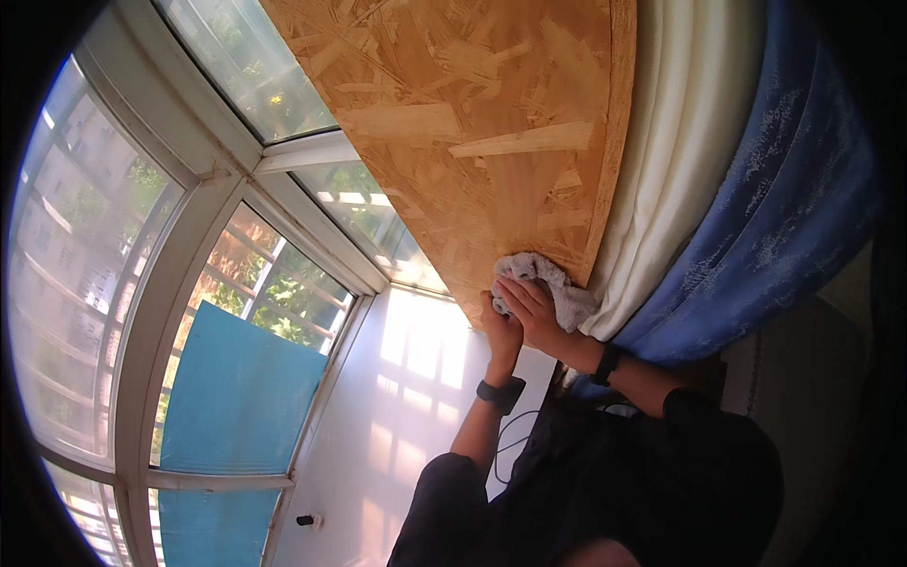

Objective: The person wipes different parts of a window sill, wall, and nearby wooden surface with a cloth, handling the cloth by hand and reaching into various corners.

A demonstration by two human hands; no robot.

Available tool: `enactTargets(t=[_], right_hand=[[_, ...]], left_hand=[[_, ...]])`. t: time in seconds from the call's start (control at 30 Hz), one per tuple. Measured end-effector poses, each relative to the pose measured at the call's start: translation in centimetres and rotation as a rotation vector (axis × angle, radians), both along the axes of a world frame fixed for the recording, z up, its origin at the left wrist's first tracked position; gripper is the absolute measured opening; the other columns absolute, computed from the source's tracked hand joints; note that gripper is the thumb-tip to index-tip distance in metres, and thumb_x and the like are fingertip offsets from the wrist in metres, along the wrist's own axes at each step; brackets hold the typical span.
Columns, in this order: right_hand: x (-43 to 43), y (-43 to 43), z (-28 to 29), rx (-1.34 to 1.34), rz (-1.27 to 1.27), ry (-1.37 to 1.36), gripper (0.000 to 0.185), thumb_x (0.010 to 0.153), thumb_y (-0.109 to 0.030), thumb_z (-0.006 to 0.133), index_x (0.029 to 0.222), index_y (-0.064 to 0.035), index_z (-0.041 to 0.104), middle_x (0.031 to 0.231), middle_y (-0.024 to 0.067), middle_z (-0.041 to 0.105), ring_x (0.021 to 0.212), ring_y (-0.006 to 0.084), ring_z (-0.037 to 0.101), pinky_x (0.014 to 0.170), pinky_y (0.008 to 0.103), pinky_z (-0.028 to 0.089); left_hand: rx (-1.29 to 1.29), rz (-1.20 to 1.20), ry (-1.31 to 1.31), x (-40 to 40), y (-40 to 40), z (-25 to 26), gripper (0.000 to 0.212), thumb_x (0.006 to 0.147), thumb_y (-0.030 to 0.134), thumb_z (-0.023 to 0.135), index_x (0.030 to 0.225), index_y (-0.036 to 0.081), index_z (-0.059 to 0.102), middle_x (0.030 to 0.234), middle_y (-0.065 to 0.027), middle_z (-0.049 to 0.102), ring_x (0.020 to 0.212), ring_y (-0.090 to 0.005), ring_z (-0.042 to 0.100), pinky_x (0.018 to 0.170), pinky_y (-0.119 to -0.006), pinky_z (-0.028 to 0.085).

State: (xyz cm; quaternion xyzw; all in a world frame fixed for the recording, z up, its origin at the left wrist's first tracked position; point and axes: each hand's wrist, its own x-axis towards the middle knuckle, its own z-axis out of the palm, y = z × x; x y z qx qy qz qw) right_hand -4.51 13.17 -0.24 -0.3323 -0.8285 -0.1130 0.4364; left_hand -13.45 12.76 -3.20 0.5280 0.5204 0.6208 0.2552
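A crumpled grey terry cloth (574,301) lies against the lower end of an oriented strand board panel (468,177). My right hand (535,312) is on the cloth, fingers stretched over it and pressing it to the board. Close beside it, my left hand (502,333) meets the cloth's left edge near the board's narrow end. The left fingers are partly hidden, so their grip is unclear. A dark watch (502,395) is on the left wrist, and a black band (607,363) circles the right one.
Cream curtain fabric (666,142) and a blue patterned curtain (765,205) hang along the board's right edge. At left are framed windows (227,184) with blue sheets (241,397) over some panes. A cable (502,453) curves along the sunlit white wall (354,439), near a socket with a black plug (306,520).
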Motion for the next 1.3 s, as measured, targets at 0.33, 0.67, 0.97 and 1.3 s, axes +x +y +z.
enactTargets(t=[0.33,0.67,0.97,1.3], right_hand=[[-3.4,2.5,11.0,0.097,0.079,0.034,0.040,0.075,-0.003,0.054,0.115,-0.0003,0.050,0.122,0.0098,0.047,0.117,0.0248,0.042,0.095,0.0360,0.038],[4.6,-3.7,6.5,0.056,-0.195,-0.089,0.050,0.069,-0.008,0.060,0.116,0.0045,0.047,0.120,0.0143,0.045,0.108,0.0327,0.043,0.091,0.0401,0.039],[4.1,-2.9,5.6,-0.089,-0.030,-0.025,0.048,0.072,-0.001,0.053,0.118,0.0050,0.045,0.126,0.0169,0.040,0.113,0.0364,0.041,0.094,0.0412,0.036],[-6.5,5.0,11.9,0.033,0.246,0.124,0.049,0.074,0.007,0.048,0.122,0.0022,0.041,0.130,0.0146,0.038,0.123,0.0319,0.034,0.100,0.0396,0.031]], left_hand=[[0.334,0.198,-0.119,-2.0,3.7,11.0,0.023,0.080,0.011,0.058,0.095,-0.001,0.045,0.085,-0.0108,0.054,0.080,-0.0186,0.052,0.069,-0.028,0.042],[0.272,-0.132,-0.017,4.0,0.0,6.6,0.025,0.072,0.004,0.063,0.092,0.000,0.049,0.077,-0.0151,0.057,0.070,-0.0292,0.058,0.062,-0.033,0.046],[0.145,-0.145,-0.004,2.8,-0.1,5.2,0.026,0.073,0.005,0.062,0.094,0.000,0.047,0.083,-0.0141,0.058,0.076,-0.0231,0.057,0.065,-0.031,0.045],[0.305,0.234,-0.050,-6.0,5.7,12.8,0.024,0.078,0.009,0.060,0.093,-0.002,0.044,0.081,-0.0161,0.059,0.075,-0.0226,0.058,0.065,-0.031,0.045]])
